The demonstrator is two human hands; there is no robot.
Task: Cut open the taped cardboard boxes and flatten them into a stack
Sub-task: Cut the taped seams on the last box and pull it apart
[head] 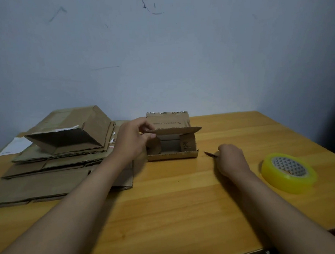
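Note:
A small cardboard box [171, 126] lies on its side mid-table, its open end facing me with flaps spread. My left hand [132, 139] pinches the left end of the box's upper flap between thumb and fingers. My right hand [232, 158] rests on the table just right of the box, curled round a thin dark blade or cutter [210, 154] whose tip points left toward the box. On the left lies a stack of flattened cardboard [52, 176], with a half-collapsed box [71, 132] on top of it.
A roll of yellow tape [288, 172] lies flat near the right edge of the wooden table [179, 206]. A white sheet of paper [14, 147] sits at the far left. A grey wall stands directly behind the table.

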